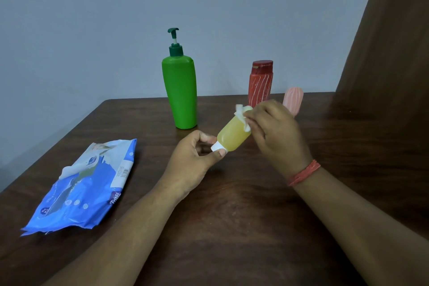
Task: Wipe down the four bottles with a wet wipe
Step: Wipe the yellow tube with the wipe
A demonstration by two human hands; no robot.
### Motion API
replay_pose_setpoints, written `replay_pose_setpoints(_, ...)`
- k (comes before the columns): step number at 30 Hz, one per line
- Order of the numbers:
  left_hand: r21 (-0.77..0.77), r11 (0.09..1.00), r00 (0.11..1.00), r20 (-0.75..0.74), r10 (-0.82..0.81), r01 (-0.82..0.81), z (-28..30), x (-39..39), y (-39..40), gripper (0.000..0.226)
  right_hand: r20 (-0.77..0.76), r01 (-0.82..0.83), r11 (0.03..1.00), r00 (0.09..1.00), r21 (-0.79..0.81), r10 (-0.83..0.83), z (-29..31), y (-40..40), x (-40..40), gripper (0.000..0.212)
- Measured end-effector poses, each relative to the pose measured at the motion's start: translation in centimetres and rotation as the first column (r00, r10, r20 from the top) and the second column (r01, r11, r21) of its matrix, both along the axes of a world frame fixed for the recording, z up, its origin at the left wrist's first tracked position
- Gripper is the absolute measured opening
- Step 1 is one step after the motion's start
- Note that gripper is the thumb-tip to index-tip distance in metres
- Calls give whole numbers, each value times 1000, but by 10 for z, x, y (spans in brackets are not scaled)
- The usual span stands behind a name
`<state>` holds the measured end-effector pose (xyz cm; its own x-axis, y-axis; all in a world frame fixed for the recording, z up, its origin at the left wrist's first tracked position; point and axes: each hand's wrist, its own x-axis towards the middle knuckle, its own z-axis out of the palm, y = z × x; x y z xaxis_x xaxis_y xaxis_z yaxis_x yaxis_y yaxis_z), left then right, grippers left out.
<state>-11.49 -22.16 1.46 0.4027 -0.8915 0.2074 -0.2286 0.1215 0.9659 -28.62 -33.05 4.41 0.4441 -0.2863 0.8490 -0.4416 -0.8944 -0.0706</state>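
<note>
Yellow bottle [233,135] (white cap), tilted, left hand [192,160] pinching cap, right hand [276,130] gripping wipe [241,115]

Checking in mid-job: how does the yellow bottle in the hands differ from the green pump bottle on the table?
The yellow bottle is small and see-through; the green bottle is much taller and solid-coloured. The yellow one is held tilted off the table, its white cap pinched by the left hand, while the right hand rubs it with a wet wipe; the green one stands upright, untouched. Yellow has a plain cap, green a pump. Both are plastic.
</note>
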Motion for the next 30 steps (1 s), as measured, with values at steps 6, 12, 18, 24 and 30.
replay_pose_setpoints(6, -27, 999, 999, -27, 33, -34, 3, -1, 0, 20, -35, 48, 998, 998, -47, -49, 3, -5, -1, 21)
replay_pose_setpoints(12, -42, 997, 971, -235, 56, -67, 2, -1, 1, 20, -111, -30, 1000, 993, -5, 30, -3, 6, 2, 15)
replay_pose_setpoints(18, -59, 998, 935, -356, 1, -23, 5, -5, 2, 16, 37, 16, 996, 999, 82, -19, -2, 1, 2, 11)
replay_pose_setpoints(24, -91, 996, 912, -411, -17, -22, 9, -8, 3, 14, 71, -42, 994, 997, 100, 35, -5, 0, 5, 10)
replay_pose_setpoints(30, -107, 993, 908, -418, -8, -40, 10, -9, 4, 15, 33, -163, 967, 987, 197, 160, -17, 10, 11, 9)
